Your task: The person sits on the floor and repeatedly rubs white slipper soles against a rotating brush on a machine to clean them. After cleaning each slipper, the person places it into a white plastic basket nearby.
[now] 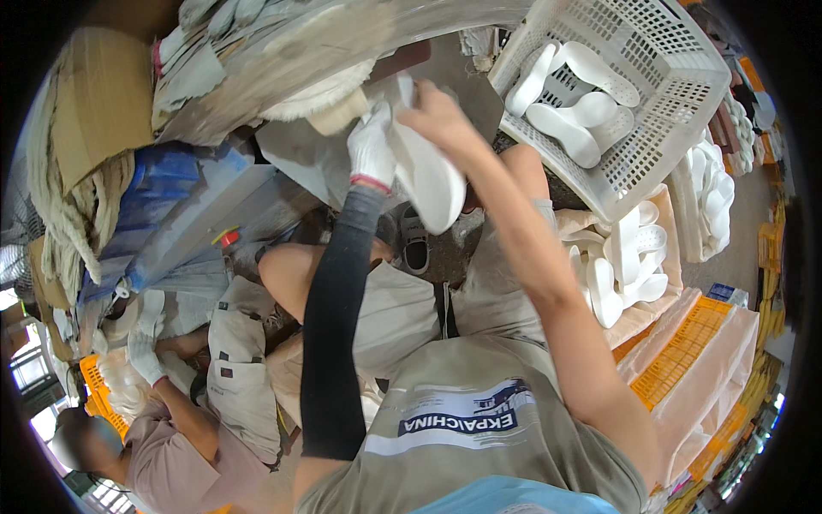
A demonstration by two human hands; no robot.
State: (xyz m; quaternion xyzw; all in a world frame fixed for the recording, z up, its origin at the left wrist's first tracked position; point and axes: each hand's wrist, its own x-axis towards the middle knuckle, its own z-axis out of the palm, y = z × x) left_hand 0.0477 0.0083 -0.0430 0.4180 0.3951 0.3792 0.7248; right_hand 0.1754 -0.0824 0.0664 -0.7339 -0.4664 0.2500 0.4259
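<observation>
Brown cardboard [104, 98] near blue sheeting [163, 190]

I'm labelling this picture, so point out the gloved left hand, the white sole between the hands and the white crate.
Gloved left hand [372, 147]: head view, back of the glove.
White sole [430, 177]: head view, middle of its broad face.
White crate [678, 111]: head view, slotted side wall.

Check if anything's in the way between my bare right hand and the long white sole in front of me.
Nothing visible is. Your right hand is right by the upper part of the white sole; blur hides the exact contact. Your gloved left hand is along its left side, not between them.
</observation>
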